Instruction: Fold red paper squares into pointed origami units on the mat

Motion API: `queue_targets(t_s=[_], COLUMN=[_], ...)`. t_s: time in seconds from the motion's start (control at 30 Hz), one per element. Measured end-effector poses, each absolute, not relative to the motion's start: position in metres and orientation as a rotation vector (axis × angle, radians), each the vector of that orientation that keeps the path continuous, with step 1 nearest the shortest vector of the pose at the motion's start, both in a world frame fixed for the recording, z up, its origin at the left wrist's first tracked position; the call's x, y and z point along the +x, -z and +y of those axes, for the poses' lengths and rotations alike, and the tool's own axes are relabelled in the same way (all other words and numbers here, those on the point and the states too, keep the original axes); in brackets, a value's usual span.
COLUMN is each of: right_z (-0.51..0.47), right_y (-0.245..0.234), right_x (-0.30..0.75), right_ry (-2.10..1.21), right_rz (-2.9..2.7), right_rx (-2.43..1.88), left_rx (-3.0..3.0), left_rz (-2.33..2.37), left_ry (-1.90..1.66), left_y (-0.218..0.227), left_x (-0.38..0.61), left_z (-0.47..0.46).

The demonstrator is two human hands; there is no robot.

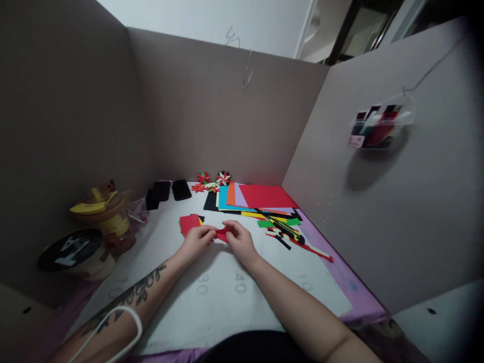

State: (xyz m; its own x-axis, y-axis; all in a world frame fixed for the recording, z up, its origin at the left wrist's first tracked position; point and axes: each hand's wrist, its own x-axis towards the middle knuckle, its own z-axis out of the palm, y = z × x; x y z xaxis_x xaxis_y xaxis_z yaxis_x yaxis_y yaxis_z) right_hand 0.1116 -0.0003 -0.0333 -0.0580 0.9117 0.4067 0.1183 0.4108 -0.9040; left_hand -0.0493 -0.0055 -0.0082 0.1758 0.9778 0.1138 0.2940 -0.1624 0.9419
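Note:
A small folded piece of red paper (222, 234) is pinched between my two hands, above the middle of the white mat (177, 312). My left hand (198, 238) grips its left side between thumb and fingers. On the right side, my right hand (239, 241) holds it the same way. The exact folds are partly hidden by my fingers. Just beyond my left hand lies a small stack of cut paper pieces (189, 223), red on top, with green, yellow and black edges showing.
Folded paper stars (203, 177) sit at the back, beside a fan of coloured sheets (264, 195). A yellow-black utility knife (285, 229) lies at right among paper strips (317, 252). Two black flat objects (181, 190) are back left, containers (102, 214) left. Grey panels (227, 116) enclose the table.

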Motion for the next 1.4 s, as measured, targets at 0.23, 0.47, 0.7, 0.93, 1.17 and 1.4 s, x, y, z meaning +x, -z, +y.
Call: queue_targets(t_s=[0.23,0.47,0.7,0.93,1.17,1.4], right_z=[-0.002,0.001,0.004,0.003,0.005,0.006], right_y=[0.027,0.031,0.031,0.030,0.029,0.031], right_x=[0.113,0.112,0.109,0.111,0.111,0.112], right_ry=[-0.945,-1.100,-1.743,-1.871,-1.910,-1.866], right_rz=[-1.447,-1.292,-0.783,-0.637,-0.523,-0.573], right_rx=[-1.029,-0.958,-0.835,-0.744,-0.739,-0.769], left_rx=[1.781,1.763,1.612,1.677,1.673,1.690], left_rz=[1.203,1.333,1.326,1.331,1.295,1.219], left_ry=[-1.029,-1.054,-1.192,-1.198,-1.177,-1.118], left_y=[0.003,0.011,0.015,0.020,0.022,0.017], left_x=[-0.049,-0.051,-0.054,-0.053,-0.053,-0.053], left_z=[-0.010,-0.007,-0.003,-0.004,-0.002,-0.005])
